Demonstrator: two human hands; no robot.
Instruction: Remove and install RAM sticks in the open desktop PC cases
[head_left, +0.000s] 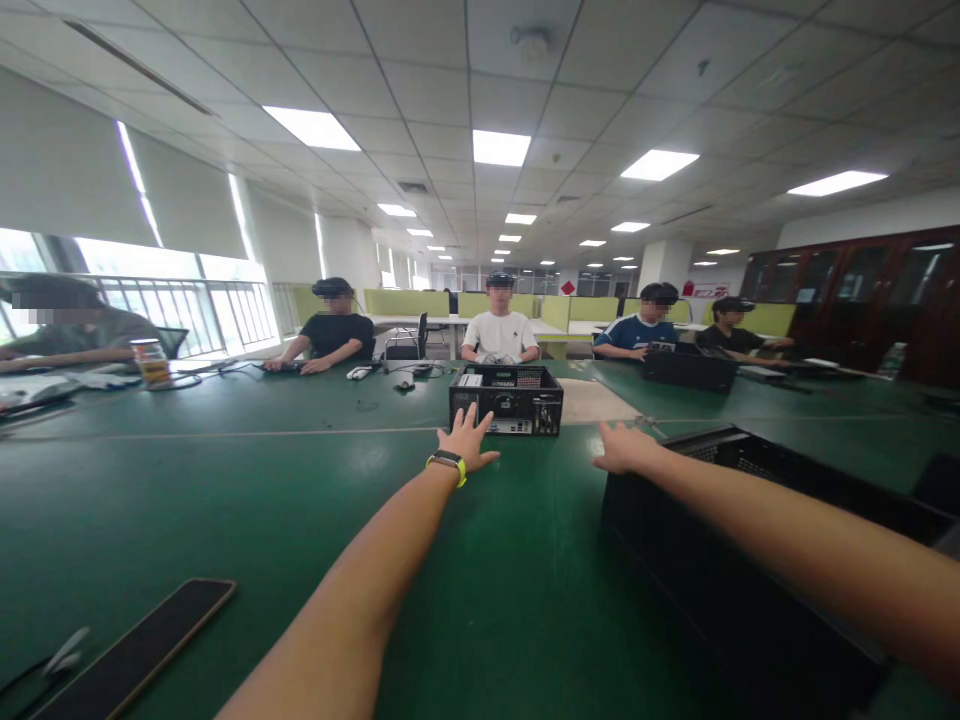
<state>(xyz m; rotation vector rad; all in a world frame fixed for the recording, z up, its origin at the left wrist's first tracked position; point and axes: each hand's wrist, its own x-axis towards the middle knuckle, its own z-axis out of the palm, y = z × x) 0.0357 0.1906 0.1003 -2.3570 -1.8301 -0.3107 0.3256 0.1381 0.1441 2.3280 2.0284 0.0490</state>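
My left hand [466, 442], with a yellow-green banded watch [448, 460] on its wrist, reaches out over the green table. Its fingers are spread and hold nothing. Just beyond the fingertips stands a black computer case [546, 412], its rear ports and metal parts facing me; I cannot tell whether the fingers touch it. My right hand [626, 447] is stretched out above the near left corner of a larger, open-topped black case [675, 560]. The fingers of this hand look extended, with nothing in them. My right forearm crosses over that case and hides part of it.
A dark flat strip with a light edge [142, 640] and a cable [64, 660] lie at the near left. A can [151, 362] stands at far left. Several people sit around the table, one [499, 335] directly opposite. Another black case [690, 367] stands at far right.
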